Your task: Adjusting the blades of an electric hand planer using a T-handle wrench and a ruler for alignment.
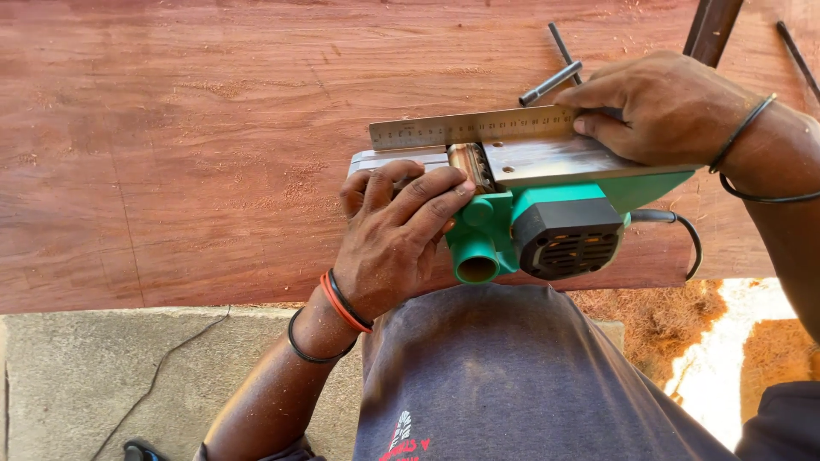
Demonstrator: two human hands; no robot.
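Note:
A green and black electric planer (547, 226) lies upside down on a reddish wooden board (171, 145), its metal sole and cutter drum facing up. My left hand (397, 230) grips the front part of the planer, fingers wrapped over the sole beside the drum. My right hand (662, 107) presses a steel ruler (470, 128) flat along the far edge of the sole. The ruler stands on its edge along the sole's far side.
A T-shaped socket wrench (551, 81) lies on the board behind the ruler. The planer's black cord (683, 230) loops at the right. Sawdust (658, 316) covers the ground at lower right; a thin cable (162, 367) crosses the concrete floor at lower left.

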